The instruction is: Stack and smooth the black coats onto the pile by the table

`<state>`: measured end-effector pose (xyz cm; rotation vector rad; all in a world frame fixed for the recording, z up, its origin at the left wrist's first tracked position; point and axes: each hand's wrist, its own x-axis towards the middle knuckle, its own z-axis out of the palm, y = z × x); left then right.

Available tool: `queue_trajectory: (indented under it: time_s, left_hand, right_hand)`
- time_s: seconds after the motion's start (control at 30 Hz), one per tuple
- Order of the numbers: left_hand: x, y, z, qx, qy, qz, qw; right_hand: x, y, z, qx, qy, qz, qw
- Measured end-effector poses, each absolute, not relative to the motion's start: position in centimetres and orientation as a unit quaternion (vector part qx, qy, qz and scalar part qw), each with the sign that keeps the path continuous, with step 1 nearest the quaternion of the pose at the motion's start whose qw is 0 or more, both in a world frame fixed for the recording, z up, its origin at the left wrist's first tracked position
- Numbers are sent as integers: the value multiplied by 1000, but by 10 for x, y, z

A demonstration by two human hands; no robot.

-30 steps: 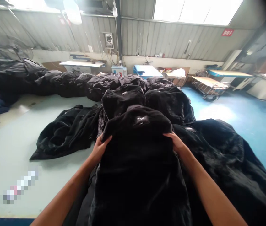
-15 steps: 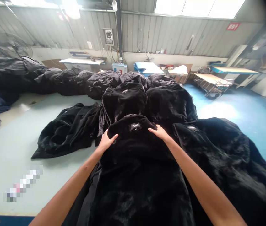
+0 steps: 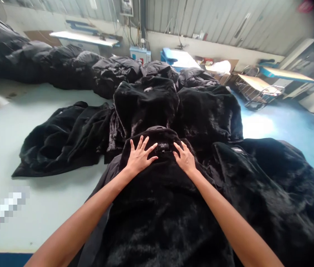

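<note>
Looking over a long pale work table (image 3: 31,211) in a workshop with corrugated metal walls (image 3: 218,26) and a blue painted floor (image 3: 293,129), I count five black faux-fur coats (image 3: 145,104). The nearest coat (image 3: 157,211) lies on the table in front of the person, its collar pointing away from them and its long axis running straight toward their body, with the lower end out of view. A black GUESS label (image 3: 162,146) sits at the collar. The left hand (image 3: 141,157) and right hand (image 3: 184,158) rest palms down just beside that label, one on each side, their fingers (image 3: 140,142) spread flat on the fur, released and grasping nothing. Two coats lie side by side past the collar, one lies crumpled to the left, and one spreads to the right. Behind them runs a row of dark padded garments (image 3: 112,76). Farther off stand one white table (image 3: 84,39), one wire trolley (image 3: 257,91) and one cardboard box (image 3: 223,66)
</note>
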<state>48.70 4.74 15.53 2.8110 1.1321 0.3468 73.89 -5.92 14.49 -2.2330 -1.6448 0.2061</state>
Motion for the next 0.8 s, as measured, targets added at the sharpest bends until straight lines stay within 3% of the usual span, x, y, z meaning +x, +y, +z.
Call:
queue_trajectory:
  time_s: [0.3,0.43,0.5,0.6,0.67,0.8]
  left_hand:
    - [490,59,133,912,370,149,101]
    - [458,55,148,853,410,266,184]
    - [429,41,154,761,501,321,258]
    - [389,4,160,586,615,274,451]
    - [374,-24,167,513,625,220,546]
    - [377,-71,183,463,574,216,640]
  right_hand:
    - [737,-51,125,-790,-575,78,197]
    - [756,-60,153,-834,-498,173,163]
    - [774,-79,171,-857,-430,246,146]
    - [796,-124,189,-807,-387,390,219]
    - [801,-155,194,-751,-382,461,280]
    - [787,-195,196,-700,-308,545,344]
